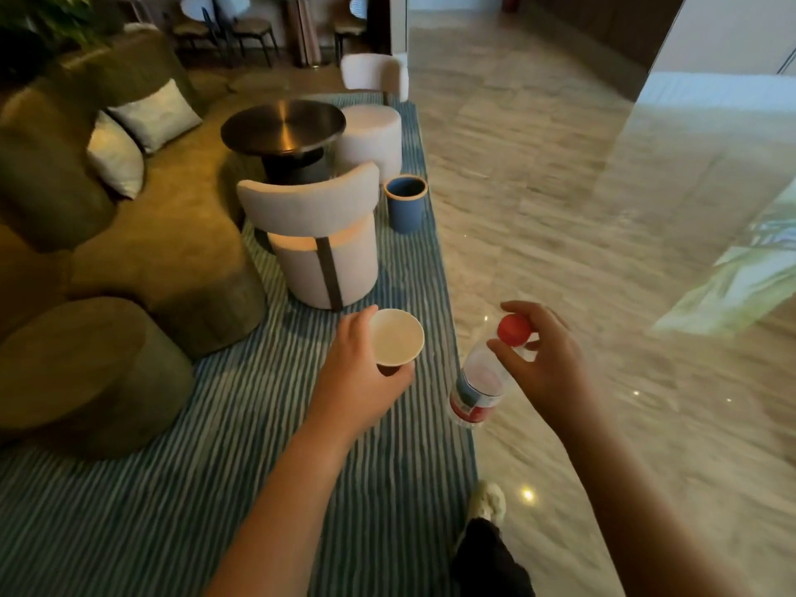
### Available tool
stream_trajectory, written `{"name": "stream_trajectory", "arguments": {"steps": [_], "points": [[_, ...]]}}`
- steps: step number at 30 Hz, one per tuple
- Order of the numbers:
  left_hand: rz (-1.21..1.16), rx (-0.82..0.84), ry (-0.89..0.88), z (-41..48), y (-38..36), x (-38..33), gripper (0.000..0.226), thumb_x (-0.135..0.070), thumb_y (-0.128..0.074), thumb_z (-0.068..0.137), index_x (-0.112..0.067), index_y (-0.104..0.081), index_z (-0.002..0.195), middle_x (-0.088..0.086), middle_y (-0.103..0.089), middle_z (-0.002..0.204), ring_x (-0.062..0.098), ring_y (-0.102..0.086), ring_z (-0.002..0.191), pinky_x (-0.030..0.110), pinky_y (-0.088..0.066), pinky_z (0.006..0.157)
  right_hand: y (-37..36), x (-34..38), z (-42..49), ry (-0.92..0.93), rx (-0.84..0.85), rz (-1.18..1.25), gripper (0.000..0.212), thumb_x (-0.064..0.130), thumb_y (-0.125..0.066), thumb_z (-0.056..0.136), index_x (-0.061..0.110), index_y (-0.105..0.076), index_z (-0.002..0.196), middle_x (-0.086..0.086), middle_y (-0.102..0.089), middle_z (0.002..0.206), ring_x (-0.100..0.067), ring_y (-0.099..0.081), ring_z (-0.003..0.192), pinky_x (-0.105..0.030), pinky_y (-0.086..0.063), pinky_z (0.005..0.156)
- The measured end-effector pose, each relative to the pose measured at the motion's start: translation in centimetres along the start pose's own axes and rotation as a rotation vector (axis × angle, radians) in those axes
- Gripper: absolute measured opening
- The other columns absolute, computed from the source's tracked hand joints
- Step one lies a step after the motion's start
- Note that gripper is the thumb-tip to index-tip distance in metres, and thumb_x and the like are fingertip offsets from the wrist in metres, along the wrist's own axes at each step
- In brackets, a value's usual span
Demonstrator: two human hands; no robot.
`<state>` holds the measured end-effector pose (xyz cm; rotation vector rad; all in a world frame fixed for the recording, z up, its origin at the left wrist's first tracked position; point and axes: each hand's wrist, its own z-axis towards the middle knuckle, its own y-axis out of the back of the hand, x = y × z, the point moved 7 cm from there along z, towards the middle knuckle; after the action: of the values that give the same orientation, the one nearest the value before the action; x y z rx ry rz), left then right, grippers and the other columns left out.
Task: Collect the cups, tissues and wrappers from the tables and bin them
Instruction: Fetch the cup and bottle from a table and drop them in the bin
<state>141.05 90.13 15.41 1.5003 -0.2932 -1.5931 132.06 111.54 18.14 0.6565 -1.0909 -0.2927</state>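
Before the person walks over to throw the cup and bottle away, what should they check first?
1. White paper cup held firmly in the left hand: ok.
2. Clear plastic bottle with red cap held by the right hand: ok, though only fingertips pinch the neck.
3. Cup empty, so nothing spills: ok, the inside looks dry.
4. Blue round bin open and upright: ok.
5. Path along the striped blue rug free of obstacles: ok.
6. Room left in the bin: cannot tell.
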Motion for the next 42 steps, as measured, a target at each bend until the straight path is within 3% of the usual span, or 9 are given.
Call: {"name": "stream_trajectory", "arguments": {"steps": [6, 11, 20, 26, 32, 36, 42], "points": [[0.011, -0.008, 0.055, 16.2, -6.6, 0.4, 0.074, -0.052, -0.068, 0.074, -0.034, -0.027, 0.132, -0.012, -0.032, 0.128, 0.010, -0.041, 0.111, 0.027, -0.041, 0.082, -2.2, -7.7, 17.2, 0.000, 0.066, 0.014, 0.045, 0.046, -0.059, 0.075, 0.033, -0.051, 0.118, 0.012, -0.056, 0.114, -0.012, -0.056, 0.100, -0.041, -0.053, 0.082], [0.043, -0.078, 0.096, 30.1, -8.6, 0.3, 0.075, -0.063, -0.067, 0.069, -0.035, -0.030, 0.128, -0.011, -0.038, 0.124, 0.012, -0.044, 0.108, 0.034, -0.047, 0.081, -2.5, -10.6, 32.9, 0.060, 0.114, -0.050, 0.040, 0.039, -0.064, 0.079, 0.027, -0.056, 0.116, 0.010, -0.055, 0.102, -0.014, -0.057, 0.090, -0.039, -0.053, 0.077], [0.074, -0.161, 0.160, 52.0, -11.8, 8.6, 0.078, -0.059, -0.066, 0.073, -0.027, -0.030, 0.134, -0.007, -0.037, 0.128, 0.012, -0.040, 0.113, 0.032, -0.045, 0.087, -12.2, -14.4, 57.8, 0.136, 0.172, -0.119, 0.035, 0.029, -0.072, 0.079, 0.020, -0.061, 0.111, 0.005, -0.056, 0.096, -0.017, -0.056, 0.088, -0.033, -0.048, 0.075], [0.086, -0.099, 0.183, 69.1, -14.4, 14.7, 0.074, -0.052, -0.068, 0.074, -0.030, -0.029, 0.132, -0.010, -0.036, 0.125, 0.003, -0.035, 0.107, 0.023, -0.033, 0.083, -20.2, -17.5, 73.0, 0.074, 0.245, -0.196, 0.037, 0.030, -0.071, 0.080, 0.021, -0.059, 0.114, 0.004, -0.055, 0.100, -0.017, -0.053, 0.092, -0.029, -0.043, 0.074], [0.032, 0.014, 0.168, 84.8, -18.0, 17.5, 0.071, -0.038, -0.073, 0.072, -0.027, -0.033, 0.130, -0.007, -0.037, 0.122, 0.014, -0.041, 0.110, 0.025, -0.035, 0.087, -23.5, -20.8, 87.0, 0.017, 0.219, -0.172, 0.034, 0.019, -0.071, 0.080, 0.018, -0.062, 0.113, 0.006, -0.052, 0.097, -0.019, -0.051, 0.095, -0.027, -0.038, 0.076], [0.053, 0.032, 0.201, 94.2, -21.9, 20.4, 0.072, -0.047, -0.072, 0.071, -0.029, -0.032, 0.128, -0.010, -0.037, 0.121, 0.008, -0.039, 0.108, 0.021, -0.033, 0.082, -26.5, -25.5, 96.5, -0.012, 0.213, -0.176, 0.032, 0.021, -0.071, 0.079, 0.018, -0.062, 0.110, 0.005, -0.053, 0.096, -0.022, -0.052, 0.093, -0.031, -0.040, 0.076], [0.142, 0.076, 0.342, 107.9, -28.5, 26.3, 0.089, -0.057, -0.069, 0.068, -0.024, -0.028, 0.139, -0.002, -0.036, 0.128, 0.016, -0.034, 0.118, 0.029, -0.033, 0.094, -33.8, -33.2, 111.6, 0.004, 0.339, -0.207, 0.031, 0.020, -0.069, 0.081, 0.019, -0.062, 0.111, 0.006, -0.049, 0.099, -0.020, -0.049, 0.100, -0.027, -0.035, 0.077]]}}
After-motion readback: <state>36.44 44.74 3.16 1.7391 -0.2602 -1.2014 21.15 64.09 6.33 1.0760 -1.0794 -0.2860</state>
